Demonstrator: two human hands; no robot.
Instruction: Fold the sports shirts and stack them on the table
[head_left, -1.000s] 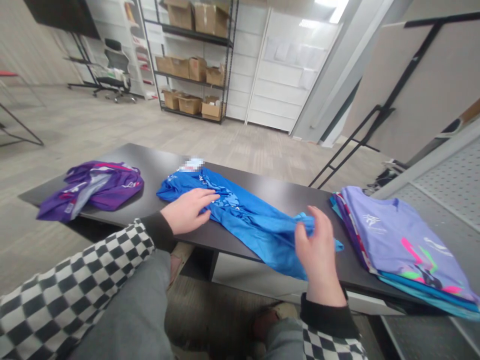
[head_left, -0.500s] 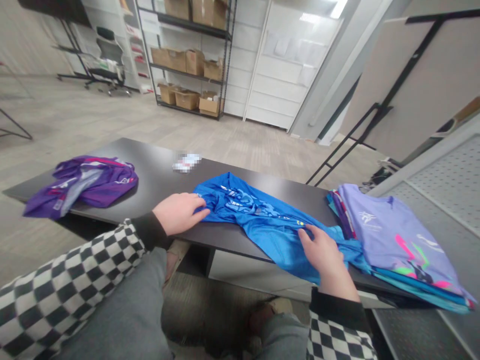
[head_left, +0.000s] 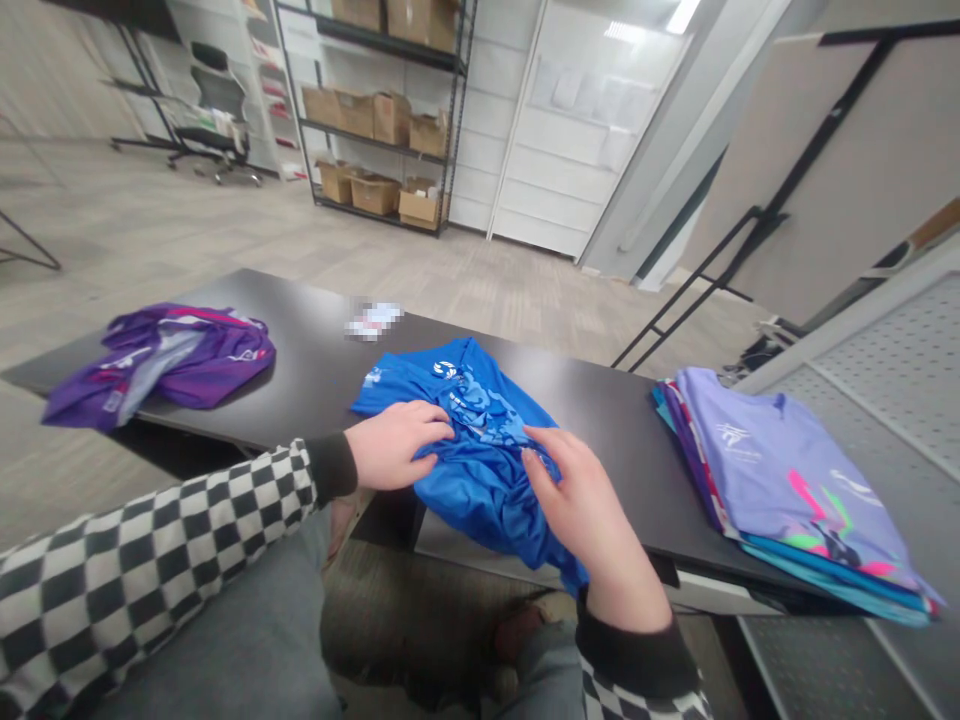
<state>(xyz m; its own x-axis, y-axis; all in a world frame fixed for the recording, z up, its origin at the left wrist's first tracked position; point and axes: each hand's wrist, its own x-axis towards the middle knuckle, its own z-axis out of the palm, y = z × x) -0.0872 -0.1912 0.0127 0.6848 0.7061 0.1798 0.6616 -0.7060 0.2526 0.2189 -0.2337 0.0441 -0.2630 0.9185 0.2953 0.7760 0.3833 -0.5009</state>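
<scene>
A blue T-shirt (head_left: 480, 500) with a lighter blue print lies crumpled on the dark table, its lower part hanging over the near edge. My left hand (head_left: 397, 445) rests on the shirt's left side, thumb and fingers apart. On the right, my right hand (head_left: 574, 485) has its fingers and thumb closing on the bunched cloth near the print. Folds of fabric partly hide the fingertips. A short sleeve spreads out to the left, beyond my left hand.
A crumpled purple garment (head_left: 225, 370) lies at the table's (head_left: 307, 370) left end. Folded shirts are stacked at the right, a lilac shirt (head_left: 787, 450) on top. A blurred small item (head_left: 375, 320) sits near the far edge. Shelving with cardboard boxes (head_left: 375, 195) stands behind.
My right hand has moved left, bringing the shirt's right part away from the folded stack and bunching it. My left hand has shifted right over the shirt.
</scene>
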